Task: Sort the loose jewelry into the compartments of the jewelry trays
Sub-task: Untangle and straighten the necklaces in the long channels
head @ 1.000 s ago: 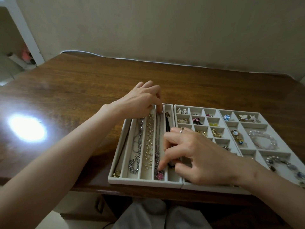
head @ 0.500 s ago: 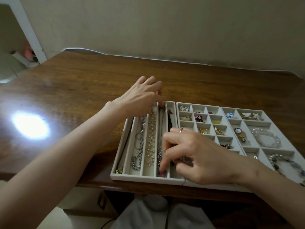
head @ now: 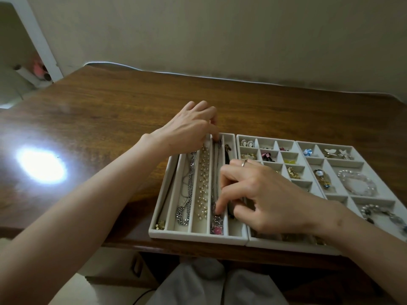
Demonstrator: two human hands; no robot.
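A white necklace tray (head: 198,236) with long slots stands at the table's near edge. A thin necklace (head: 217,172) with a pink pendant (head: 217,228) lies along its fourth slot. My left hand (head: 189,128) pinches the chain's far end at the top of that slot. My right hand (head: 266,194), with a ring on one finger, presses its index fingertip onto the chain just above the pendant. Its other fingers are curled over the fifth slot. A silver chain (head: 187,194) and a pearl strand (head: 203,183) fill the slots to the left.
To the right are white trays (head: 308,160) with small compartments that hold earrings, brooches and bead bracelets (head: 356,182). All trays stand on a brown wooden table (head: 110,117) against a wall. A bright light reflection (head: 41,165) lies on the table at the left.
My right index fingertip has slid a little up the slot, uncovering the pink pendant. My left hand stays at the chain's far end. The view has shifted slightly.
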